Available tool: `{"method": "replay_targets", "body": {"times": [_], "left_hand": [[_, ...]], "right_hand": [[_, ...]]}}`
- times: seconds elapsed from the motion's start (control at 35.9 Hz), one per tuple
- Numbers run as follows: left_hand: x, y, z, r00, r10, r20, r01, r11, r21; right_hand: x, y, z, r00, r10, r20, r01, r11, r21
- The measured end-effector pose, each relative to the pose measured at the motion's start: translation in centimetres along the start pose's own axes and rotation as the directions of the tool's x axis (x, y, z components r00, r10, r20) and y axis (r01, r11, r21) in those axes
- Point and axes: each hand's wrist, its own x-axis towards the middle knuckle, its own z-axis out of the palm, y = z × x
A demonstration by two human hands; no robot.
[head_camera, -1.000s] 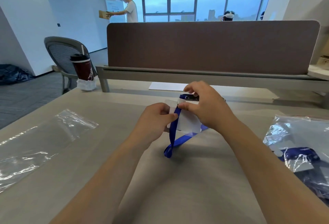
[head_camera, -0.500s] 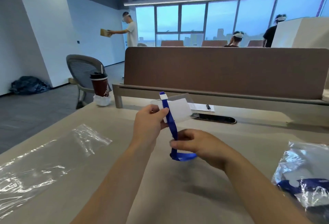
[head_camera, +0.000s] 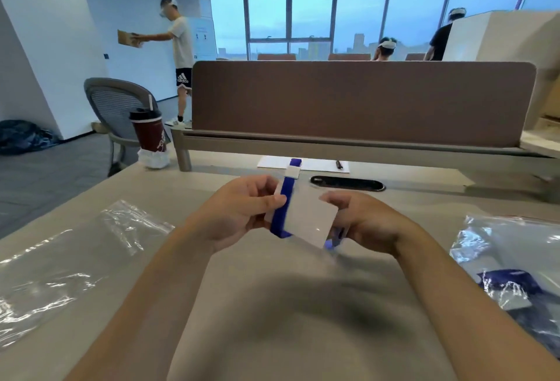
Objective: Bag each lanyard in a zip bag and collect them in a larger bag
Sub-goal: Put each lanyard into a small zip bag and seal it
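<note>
I've got both hands raised over the desk (head_camera: 424,199), mid-frame. My left hand (head_camera: 239,214) pinches the lanyard (head_camera: 281,211) strap against its card (head_camera: 312,220), thumb on top. My right hand (head_camera: 369,223) grips the card's right edge, fingers curled. Empty zip bag (head_camera: 69,259) lies flat at left; big bag (head_camera: 509,247) at right, blue lanyards inside.

A dark red cup (head_camera: 148,131) stands at the table's (head_camera: 424,196) far left corner, a grey mesh chair (head_camera: 104,100) behind it. A brown divider (head_camera: 360,102) spans the far edge — before it lie a white paper (head_camera: 315,165) with a pen (head_camera: 339,164) on it and a black slot (head_camera: 348,183).
</note>
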Motion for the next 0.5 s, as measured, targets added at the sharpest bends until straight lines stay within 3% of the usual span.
{"method": "replay_targets", "body": {"times": [0.14, 0.28, 0.39, 0.5], "left_hand": [[0.2, -1.0, 0.9, 0.998, -0.06, -0.005, 0.057, 0.925, 0.376], [0.8, -2.8, 1.8, 0.998, 0.004, -0.067, 0.036, 0.806, 0.591], [1.6, -4.1, 2.2, 0.977, 0.089, -0.192, 0.067, 0.732, 0.679], [2.0, -5.1, 2.3, 0.907, 0.186, -0.377, 0.073, 0.813, 0.577]], "right_hand": [[-0.5, 0.2, -1.4, 0.997, -0.042, -0.066, 0.046, 0.997, 0.062], [-0.1, -0.1, -1.5, 0.973, -0.058, -0.225, 0.065, 0.998, 0.022], [0.7, -0.4, -0.2, 0.932, -0.109, -0.347, 0.1, 0.994, -0.044], [0.8, -1.2, 1.7, 0.892, -0.177, -0.417, 0.146, 0.984, -0.105]]}}
